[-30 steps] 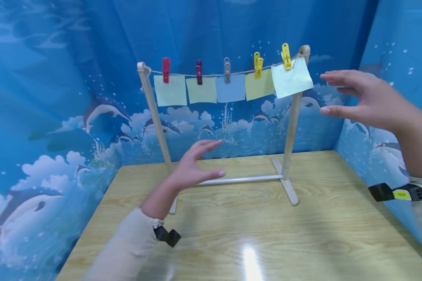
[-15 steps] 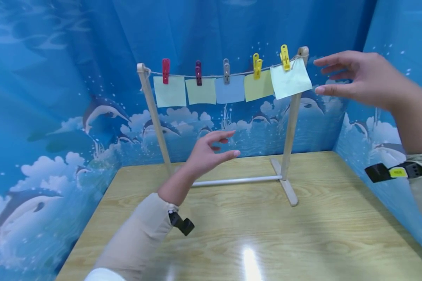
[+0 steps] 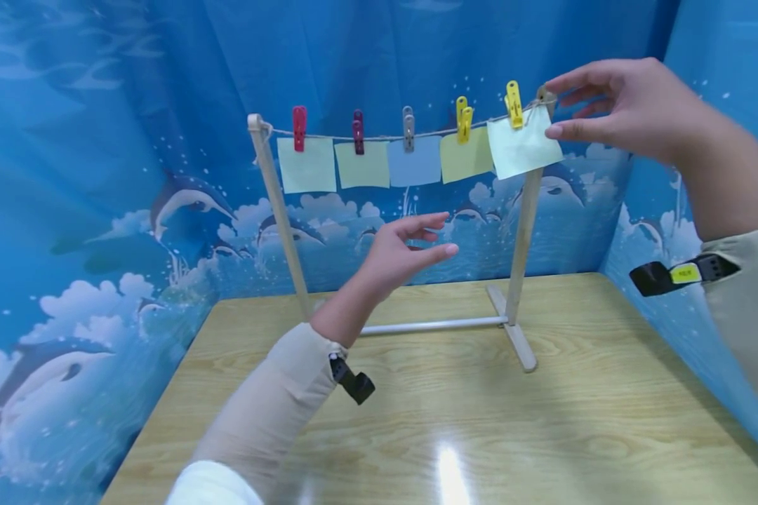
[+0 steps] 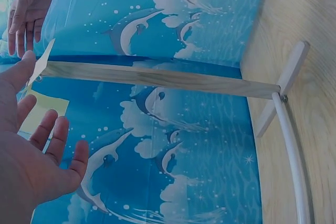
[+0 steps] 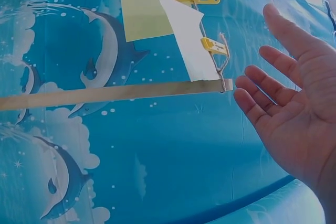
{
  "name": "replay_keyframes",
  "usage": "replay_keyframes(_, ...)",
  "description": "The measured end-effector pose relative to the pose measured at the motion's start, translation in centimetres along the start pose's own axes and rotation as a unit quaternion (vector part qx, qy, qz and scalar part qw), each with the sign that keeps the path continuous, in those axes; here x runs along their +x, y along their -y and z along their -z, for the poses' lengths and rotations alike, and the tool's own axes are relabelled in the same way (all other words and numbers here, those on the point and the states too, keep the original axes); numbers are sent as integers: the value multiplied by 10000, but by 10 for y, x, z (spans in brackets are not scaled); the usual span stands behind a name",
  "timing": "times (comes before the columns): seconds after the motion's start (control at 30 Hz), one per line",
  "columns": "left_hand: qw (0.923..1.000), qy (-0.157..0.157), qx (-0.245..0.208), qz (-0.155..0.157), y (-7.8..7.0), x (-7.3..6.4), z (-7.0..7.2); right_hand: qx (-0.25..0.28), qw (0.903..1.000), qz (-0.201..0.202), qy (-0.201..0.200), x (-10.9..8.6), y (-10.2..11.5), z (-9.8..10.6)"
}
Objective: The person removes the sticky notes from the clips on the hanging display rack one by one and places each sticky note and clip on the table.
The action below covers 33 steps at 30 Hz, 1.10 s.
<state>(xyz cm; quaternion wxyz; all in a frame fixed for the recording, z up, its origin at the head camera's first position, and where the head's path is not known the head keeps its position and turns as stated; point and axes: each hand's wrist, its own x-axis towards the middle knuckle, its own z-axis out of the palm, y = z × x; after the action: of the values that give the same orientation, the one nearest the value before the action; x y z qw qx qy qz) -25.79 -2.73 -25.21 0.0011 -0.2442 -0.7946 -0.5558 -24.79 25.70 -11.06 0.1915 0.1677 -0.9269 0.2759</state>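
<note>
In the head view my right hand (image 3: 632, 105), fingers loosely bent and holding nothing, is at the top of the right post, close to the pale green paper square (image 3: 523, 144). A yellow clothespin (image 3: 514, 104) fixes that square to the string (image 3: 379, 135), where it hangs tilted. My left hand (image 3: 404, 249) hovers below the line, thumb and fingers apart with nothing between them. Along the string hang a yellow square (image 3: 466, 154), a blue square (image 3: 415, 161), a yellow-green square (image 3: 362, 165) and another pale green square (image 3: 307, 165), each under its own clothespin.
The string runs between two wooden posts, the left post (image 3: 278, 203) and the right post (image 3: 524, 238). A white bar (image 3: 436, 325) joins their feet low over the wooden table (image 3: 417, 407). A blue dolphin-print curtain (image 3: 366, 63) encloses the back and sides.
My right hand has moved up and left to the top of the right post. My left hand has risen and shifted right. The hanging squares look unchanged.
</note>
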Motion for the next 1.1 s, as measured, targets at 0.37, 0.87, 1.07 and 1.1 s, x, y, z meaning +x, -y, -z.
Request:
replay_keyframes(0.37,9973,-83,-692,235,-20,12,-19,74,9991,-427,-31,19,5,1)
replay_keyframes(0.87,9863,-463,-1447,646,-51,25,-46,-230,9984,-484,203,44,8,3)
replay_keyframes(1.07,9778,-660,-1818,800,-42,53,-59,-231,9974,-577,363,52,10,4)
replay_keyframes(1.1,9766,-711,-1864,804,-43,55,-61,-207,9974,-581,374,53,10,3)
